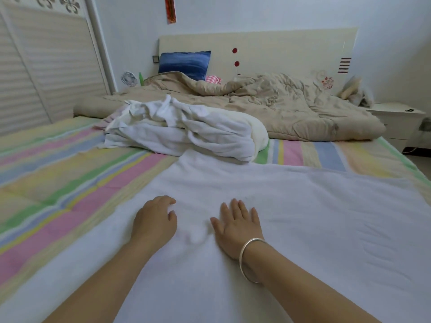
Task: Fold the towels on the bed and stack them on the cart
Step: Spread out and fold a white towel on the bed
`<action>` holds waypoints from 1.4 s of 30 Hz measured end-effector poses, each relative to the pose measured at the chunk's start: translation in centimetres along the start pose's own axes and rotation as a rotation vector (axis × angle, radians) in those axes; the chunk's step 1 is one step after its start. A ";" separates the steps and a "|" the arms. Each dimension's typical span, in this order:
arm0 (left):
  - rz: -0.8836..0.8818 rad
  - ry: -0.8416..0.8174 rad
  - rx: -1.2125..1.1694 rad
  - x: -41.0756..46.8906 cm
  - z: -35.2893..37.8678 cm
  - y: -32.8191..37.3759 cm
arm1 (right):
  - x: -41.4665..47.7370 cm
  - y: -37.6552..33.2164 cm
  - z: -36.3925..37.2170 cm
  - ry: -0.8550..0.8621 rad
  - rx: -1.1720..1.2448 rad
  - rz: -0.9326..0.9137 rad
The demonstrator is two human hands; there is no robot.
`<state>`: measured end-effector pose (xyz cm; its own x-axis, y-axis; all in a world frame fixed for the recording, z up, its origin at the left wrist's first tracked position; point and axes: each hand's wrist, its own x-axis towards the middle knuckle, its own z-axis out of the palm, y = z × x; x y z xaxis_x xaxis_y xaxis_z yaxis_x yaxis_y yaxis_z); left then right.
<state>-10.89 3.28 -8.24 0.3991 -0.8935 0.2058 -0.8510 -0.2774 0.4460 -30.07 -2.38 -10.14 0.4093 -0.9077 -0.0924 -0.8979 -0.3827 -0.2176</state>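
The spread towel (pixel 303 217) runs off the bottom and right edges. The left hand (pixel 154 220) curls its fingers (pixel 168 201) under, hiding their tips; any pinch is unclear.

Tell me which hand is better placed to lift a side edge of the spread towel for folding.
Left, probably. The left hand rests on the spread towel near its left edge; the right hand lies flat mid-towel, far from the right edge.

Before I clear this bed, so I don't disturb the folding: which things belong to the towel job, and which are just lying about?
Job: spread white towel; pile of white towels; left hand and right hand, both resting on the spread towel.
Lying about: beige quilt; blue pillow; small fan; green bottle; nightstand.
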 end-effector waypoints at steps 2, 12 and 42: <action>0.037 -0.029 0.014 2.2 0.4 -0.8 | 2.9 -1.6 0.1 -0.014 0.001 -0.013; 0.259 -0.087 0.064 14.9 3.2 0.2 | 13.2 -5.0 1.4 0.103 -0.019 -0.045; -0.164 0.058 -0.353 22.3 6.7 -3.7 | 32.9 -7.3 -8.4 0.346 0.233 0.006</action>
<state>-1.11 -17.99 -11.11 0.5471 -0.8233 0.1515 -0.6085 -0.2668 0.7474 -11.42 -30.88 -3.44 0.2903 -0.9291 0.2292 -0.8230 -0.3646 -0.4356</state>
